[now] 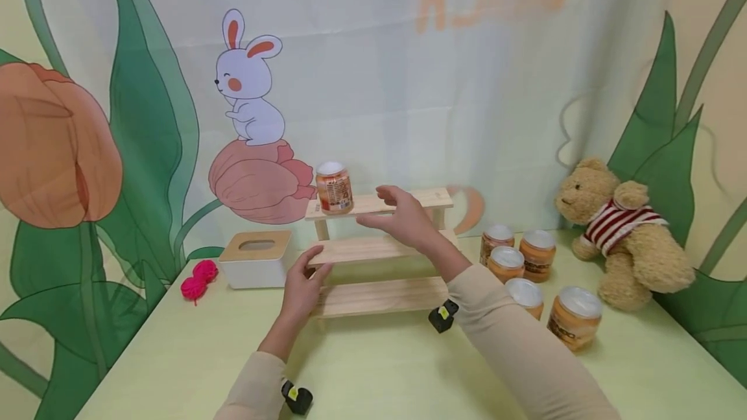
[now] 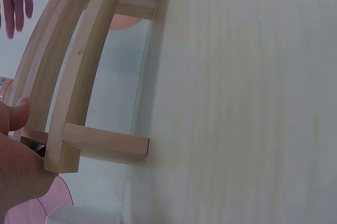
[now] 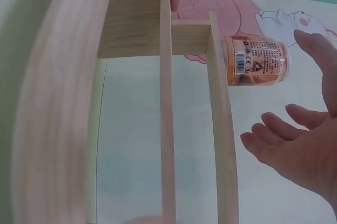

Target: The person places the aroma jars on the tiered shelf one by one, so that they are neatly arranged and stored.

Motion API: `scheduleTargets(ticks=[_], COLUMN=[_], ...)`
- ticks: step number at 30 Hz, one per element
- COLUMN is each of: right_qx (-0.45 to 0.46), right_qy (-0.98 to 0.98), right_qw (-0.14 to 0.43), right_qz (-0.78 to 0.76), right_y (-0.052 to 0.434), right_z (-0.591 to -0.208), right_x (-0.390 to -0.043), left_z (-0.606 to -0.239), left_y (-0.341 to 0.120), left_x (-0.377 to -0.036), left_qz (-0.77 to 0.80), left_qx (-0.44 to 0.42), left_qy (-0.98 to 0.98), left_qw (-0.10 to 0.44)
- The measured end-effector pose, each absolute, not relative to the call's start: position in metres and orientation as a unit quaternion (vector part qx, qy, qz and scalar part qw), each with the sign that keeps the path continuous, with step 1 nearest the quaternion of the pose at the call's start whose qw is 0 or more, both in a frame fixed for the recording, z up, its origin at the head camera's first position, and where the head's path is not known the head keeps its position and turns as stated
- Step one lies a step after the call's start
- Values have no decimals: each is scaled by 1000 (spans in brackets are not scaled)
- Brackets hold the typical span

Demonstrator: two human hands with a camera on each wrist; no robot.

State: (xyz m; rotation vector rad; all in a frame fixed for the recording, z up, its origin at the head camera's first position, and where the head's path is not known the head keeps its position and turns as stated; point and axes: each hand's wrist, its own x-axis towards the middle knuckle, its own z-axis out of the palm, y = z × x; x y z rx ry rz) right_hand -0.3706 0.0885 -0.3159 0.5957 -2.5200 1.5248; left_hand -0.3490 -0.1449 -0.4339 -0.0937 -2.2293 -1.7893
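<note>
One orange jar with white lid [image 1: 334, 188] stands on top step of our pale wooden tiered rack [image 1: 379, 251], just left of right hand [image 1: 403, 216], fingers spread, empty | left hand [image 1: 303, 287] grips middle step's end | risk: sideways brush topples jar.

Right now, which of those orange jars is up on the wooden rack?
Only the orange jar at the left end of the wooden rack's top step, near the open right hand. The other five jars stand on the table beside the teddy bear.
</note>
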Motion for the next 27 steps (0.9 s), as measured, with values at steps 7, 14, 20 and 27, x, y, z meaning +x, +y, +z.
scheduleTargets(ticks=[7, 14, 20, 27], right_qx=[263, 323, 300, 240], right_qy=[-840, -846, -862, -904], right_qw=[56, 26, 29, -25], right_qz=[471, 424, 407, 352], right_y=[120, 169, 220, 286], right_z=[-326, -323, -324, -318], right_x=[-337, -301, -288, -273], left_z=[-436, -433, -434, -434], left_y=[-146, -146, -147, -150], left_x=[-349, -349, -348, -349], left_qz=[-620, -626, -625, -618], left_qx=[-34, -40, -41, -40], left_qy=[-772, -767, -768, -774], left_qw=[136, 136, 135, 131])
